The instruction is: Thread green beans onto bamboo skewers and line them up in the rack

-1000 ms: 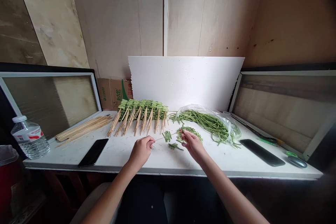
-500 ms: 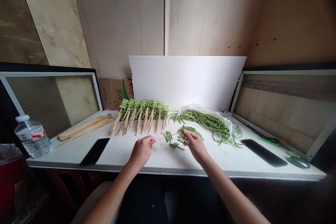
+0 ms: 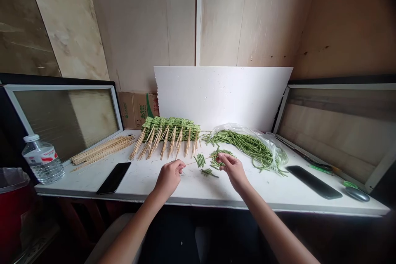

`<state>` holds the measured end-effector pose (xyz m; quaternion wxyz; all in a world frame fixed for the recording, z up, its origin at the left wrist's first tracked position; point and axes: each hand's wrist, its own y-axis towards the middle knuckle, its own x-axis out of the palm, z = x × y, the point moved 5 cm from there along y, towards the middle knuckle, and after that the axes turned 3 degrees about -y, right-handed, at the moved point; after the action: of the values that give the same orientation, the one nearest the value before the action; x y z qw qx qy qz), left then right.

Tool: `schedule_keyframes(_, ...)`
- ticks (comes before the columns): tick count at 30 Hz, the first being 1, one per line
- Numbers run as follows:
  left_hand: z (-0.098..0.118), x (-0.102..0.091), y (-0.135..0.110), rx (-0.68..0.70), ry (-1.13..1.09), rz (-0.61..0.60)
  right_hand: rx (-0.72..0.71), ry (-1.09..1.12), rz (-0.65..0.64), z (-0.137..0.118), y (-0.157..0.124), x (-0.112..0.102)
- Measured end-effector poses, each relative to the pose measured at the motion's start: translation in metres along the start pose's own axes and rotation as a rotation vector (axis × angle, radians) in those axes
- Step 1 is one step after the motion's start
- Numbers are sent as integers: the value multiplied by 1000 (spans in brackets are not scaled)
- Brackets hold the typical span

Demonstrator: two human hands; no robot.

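In the head view my left hand (image 3: 171, 174) is closed on the blunt end of a thin wooden skewer (image 3: 190, 163). Several short pieces of long bean (image 3: 199, 160) are threaded side by side on it. My right hand (image 3: 232, 169) is at the skewer's other end, thumb and fingertips pinched on what looks like a bean piece. Behind and below its fingers lies a heap of cut bean pieces (image 3: 214, 161), partly hidden by the hand. A few scraps (image 3: 208, 172) rest on the table between both hands.
Stacked bean skewers (image 3: 173, 128) stand at the back. Bare skewers (image 3: 103, 149) and a phone (image 3: 114, 178) lie left, near a water bottle (image 3: 43, 159). On the right are whole long beans (image 3: 241, 142) in a plastic bag, a black slab (image 3: 314, 181) and a mouse (image 3: 357, 194).
The view has shifted slightly, so everything sits a little further right. My right hand has drawn slightly away from the threaded pieces, and more of the skewer's tip shows.
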<state>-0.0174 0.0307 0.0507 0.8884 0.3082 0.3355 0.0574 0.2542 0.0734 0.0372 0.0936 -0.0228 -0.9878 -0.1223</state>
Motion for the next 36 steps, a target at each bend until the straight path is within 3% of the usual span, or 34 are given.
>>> schedule_keyframes(29, 9, 11, -10, 95, 88, 12, -2, 128, 211, 16, -19, 15)
schedule_keyframes(36, 13, 16, -10, 105, 75, 2, 23, 100, 181, 26, -30, 31)
